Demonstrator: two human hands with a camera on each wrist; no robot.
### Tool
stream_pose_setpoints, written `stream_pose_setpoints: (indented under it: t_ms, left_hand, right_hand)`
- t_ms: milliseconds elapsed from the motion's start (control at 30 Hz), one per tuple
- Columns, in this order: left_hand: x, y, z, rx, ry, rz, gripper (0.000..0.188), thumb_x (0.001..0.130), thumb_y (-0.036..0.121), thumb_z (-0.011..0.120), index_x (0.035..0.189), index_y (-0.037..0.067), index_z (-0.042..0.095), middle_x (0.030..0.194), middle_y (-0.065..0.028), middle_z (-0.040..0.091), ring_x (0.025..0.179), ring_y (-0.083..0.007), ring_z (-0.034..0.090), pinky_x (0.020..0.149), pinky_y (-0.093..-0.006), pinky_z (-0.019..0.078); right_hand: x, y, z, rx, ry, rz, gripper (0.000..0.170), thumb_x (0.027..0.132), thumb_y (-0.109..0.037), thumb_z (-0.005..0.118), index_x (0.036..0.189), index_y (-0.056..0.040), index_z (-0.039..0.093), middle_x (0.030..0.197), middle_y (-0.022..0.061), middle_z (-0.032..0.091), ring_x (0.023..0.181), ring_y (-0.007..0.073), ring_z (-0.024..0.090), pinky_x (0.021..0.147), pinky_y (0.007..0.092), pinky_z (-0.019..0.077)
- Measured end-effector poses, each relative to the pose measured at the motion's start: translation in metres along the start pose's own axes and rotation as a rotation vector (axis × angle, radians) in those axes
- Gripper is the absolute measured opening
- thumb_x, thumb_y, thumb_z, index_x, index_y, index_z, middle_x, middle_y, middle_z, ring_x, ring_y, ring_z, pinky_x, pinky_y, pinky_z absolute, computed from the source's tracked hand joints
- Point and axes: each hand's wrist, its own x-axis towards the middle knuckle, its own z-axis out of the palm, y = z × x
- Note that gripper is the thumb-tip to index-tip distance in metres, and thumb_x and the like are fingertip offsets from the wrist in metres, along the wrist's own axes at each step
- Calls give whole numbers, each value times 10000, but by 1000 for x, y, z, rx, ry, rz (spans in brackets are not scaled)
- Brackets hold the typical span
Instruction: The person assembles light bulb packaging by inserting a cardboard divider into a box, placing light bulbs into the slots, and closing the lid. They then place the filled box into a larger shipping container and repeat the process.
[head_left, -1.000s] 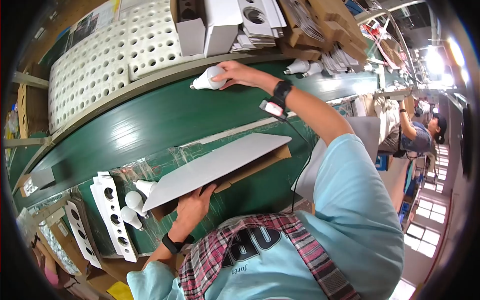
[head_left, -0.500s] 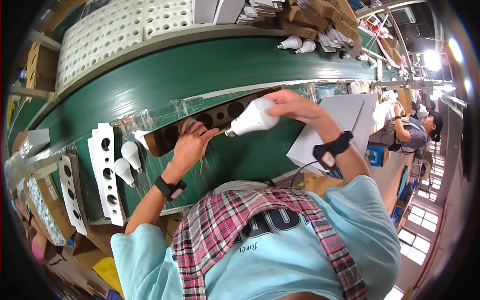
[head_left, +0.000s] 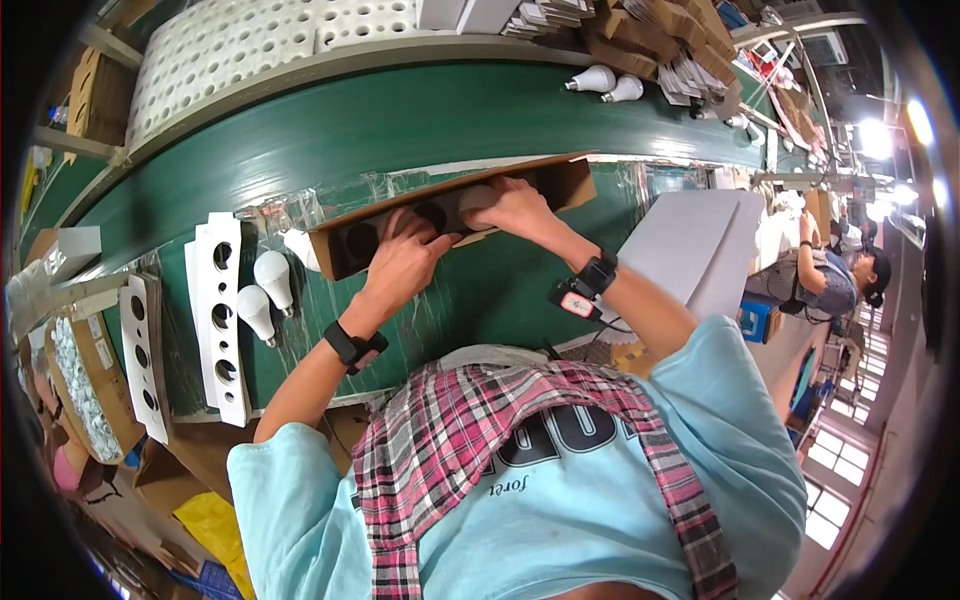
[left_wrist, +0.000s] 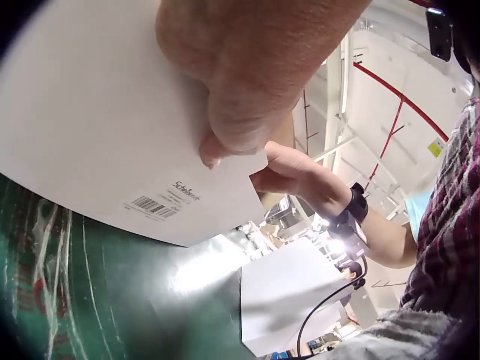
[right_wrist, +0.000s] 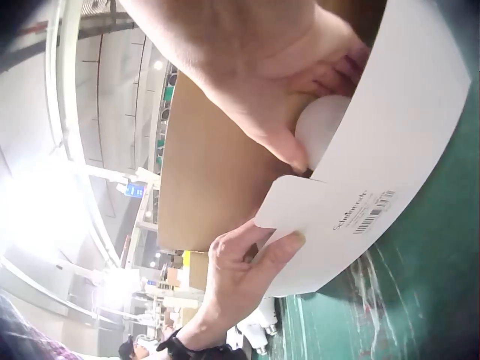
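One bulb (right_wrist: 324, 129), probably light, slick and fragile, needs gentle dome holding: fingers of the right hand (head_left: 520, 212) pinch it, the left hand (head_left: 400, 266) grips the box (right_wrist: 405, 97).

1. On the box's white wall (right_wrist: 420, 97) I make out a brand starting "Sch", the rest blurred, beside fine print too small to read and a barcode (right_wrist: 373, 222).
2. At the bench's near side, the person's shirt (head_left: 590, 510) reads "forêt" in small letters.
3. Larger black lettering there, partly covered, shows an "O".
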Motion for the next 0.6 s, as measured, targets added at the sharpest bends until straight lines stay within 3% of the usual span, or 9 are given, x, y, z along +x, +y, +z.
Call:
stream_pose_setpoints:
  t_ms: [100,167,233,333,367,400,467,500,600]
  left_hand:
    - [4,1,1,-13,3,18,346,761,67,557,1077,157,665,816,-68,593,942,-238,563,1040,-435,339]
    - [3,-1,0,-12,-5,15,336,757,61,559,1065,147,660,822,-68,590,941,-240,563,1040,-433,340]
    - [4,-4,0,-5,-16,21,311,768,64,569,1059,136,654,832,-69,594,939,-247,564,1040,-439,340]
    - [10,5,-9,-148,44,-4,284,768,78,637,1052,96,630,940,-90,604,979,-273,561,1022,-447,358]
    - [13,11,-13,-216,108,1,293,760,79,656,1051,90,625,967,-95,603,994,-278,561,1016,-447,362]
    - [17,16,-19,-286,172,9,303,752,81,675,1050,84,621,995,-101,602,1009,-284,560,1010,-447,367]
    - [31,41,-33,-330,181,137,397,734,87,705,1113,67,588,1126,-104,572,1090,-294,532,1006,-450,367]
    - [42,60,-40,-391,174,199,437,730,104,715,1142,67,574,1155,-102,562,1110,-296,522,1012,-456,361]
    - [76,113,-47,-476,60,414,559,722,178,732,1228,67,521,1231,-104,533,1152,-297,502,1031,-466,350]
  right_hand:
    - [28,44,39,-153,29,-165,796,661,-612,658,1141,19,594,1238,224,551,1132,344,551,929,415,456]
    - [25,36,40,-254,44,-163,771,702,-614,632,1126,29,596,1223,226,558,1121,344,556,921,421,460]
    - [-2,-7,4,-268,53,-51,731,750,-605,601,1104,35,605,1180,233,581,1096,351,567,908,429,466]
    - [-20,-17,-21,-9,97,-46,658,789,-547,597,1021,68,630,1015,238,643,988,376,608,867,421,484]
    - [-21,-9,-20,74,158,-78,510,814,-431,611,919,67,652,853,221,665,878,389,632,815,412,502]
    - [-23,-6,-21,192,225,-141,467,811,-397,619,901,61,653,838,215,666,864,386,635,804,408,504]
    - [-29,-1,-20,418,361,-269,383,806,-329,635,865,49,654,809,202,669,837,380,640,782,402,509]
    - [-26,6,-14,460,358,-241,287,794,-257,638,884,15,663,879,194,672,849,346,649,784,411,512]
    - [-30,-7,-16,115,334,-38,247,782,-226,644,885,-4,670,898,171,673,925,321,639,803,415,512]
